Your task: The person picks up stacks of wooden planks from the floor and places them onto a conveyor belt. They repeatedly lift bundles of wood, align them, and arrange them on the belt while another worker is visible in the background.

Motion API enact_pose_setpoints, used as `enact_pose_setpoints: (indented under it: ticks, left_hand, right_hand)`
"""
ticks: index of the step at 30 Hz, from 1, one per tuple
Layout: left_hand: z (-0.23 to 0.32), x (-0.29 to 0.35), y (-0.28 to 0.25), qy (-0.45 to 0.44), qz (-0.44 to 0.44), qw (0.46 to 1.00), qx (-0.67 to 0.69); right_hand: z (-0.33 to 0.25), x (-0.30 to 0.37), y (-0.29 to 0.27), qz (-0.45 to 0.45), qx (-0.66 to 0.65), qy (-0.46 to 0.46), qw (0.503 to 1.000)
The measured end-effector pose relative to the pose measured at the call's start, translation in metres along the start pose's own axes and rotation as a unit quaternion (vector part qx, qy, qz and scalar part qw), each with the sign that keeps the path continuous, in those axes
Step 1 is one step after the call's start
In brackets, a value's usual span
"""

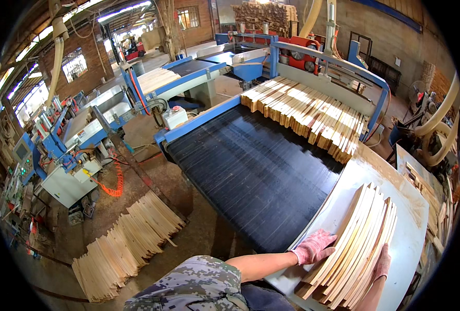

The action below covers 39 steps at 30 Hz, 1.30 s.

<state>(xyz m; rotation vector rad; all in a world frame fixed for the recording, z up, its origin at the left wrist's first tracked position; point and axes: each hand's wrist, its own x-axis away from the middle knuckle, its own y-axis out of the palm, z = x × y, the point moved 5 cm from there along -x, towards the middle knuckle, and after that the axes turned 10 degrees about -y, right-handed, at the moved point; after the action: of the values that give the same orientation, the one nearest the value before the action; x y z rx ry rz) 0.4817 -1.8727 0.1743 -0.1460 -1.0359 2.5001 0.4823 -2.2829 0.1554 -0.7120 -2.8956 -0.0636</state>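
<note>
A bundle of long pale wooden strips (355, 243) lies on a grey metal table (411, 228) at the lower right. My left hand (313, 246), in a pink-and-white knit glove, is against the bundle's left side. Along its right side rests my right hand (382, 262), in a similar glove, its fingers partly hidden. The bundle is held between both hands. Left of the table runs a black conveyor belt (256, 171). At the belt's far end, a row of wooden strips (308, 111) lies side by side beneath a blue frame (339, 59).
More wooden strips (129, 246) lie on the floor at the lower left. Beyond them stands a blue-and-white machine (72, 179) with a coiled orange hose (115, 179). A white plastic container (175, 117) stands beside the belt's blue rail. Hoses (437, 122) hang at the right.
</note>
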Motion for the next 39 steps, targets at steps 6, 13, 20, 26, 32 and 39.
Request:
enact_pose_setpoints:
  ticks: [6, 13, 20, 26, 32, 39]
  left_hand:
    - [0.007, 0.002, -0.006, 0.002, -0.006, 1.000, 0.010]
    - [0.003, 0.002, -0.001, 0.009, 0.014, 1.000, 0.016]
    - [0.017, -0.001, -0.023, 0.069, 0.037, 0.996, 0.030]
    - [0.027, -0.006, -0.024, 0.096, 0.073, 0.993, 0.012]
    - [0.005, -0.008, -0.001, 0.119, 0.088, 0.989, -0.001]
    - [0.003, -0.007, 0.001, 0.096, 0.065, 0.993, -0.001]
  right_hand:
    - [0.003, -0.003, -0.006, -0.001, -0.011, -0.007, 1.000]
    - [-0.002, 0.004, -0.002, 0.000, 0.015, -0.004, 1.000]
    - [-0.069, 0.072, 0.050, 0.026, 0.095, 0.030, 0.995]
    - [-0.092, 0.081, 0.049, 0.076, 0.190, 0.050, 0.978]
    - [-0.069, 0.058, 0.025, 0.076, 0.233, 0.033, 0.969]
    - [-0.073, 0.061, 0.019, 0.066, 0.269, 0.046, 0.960]
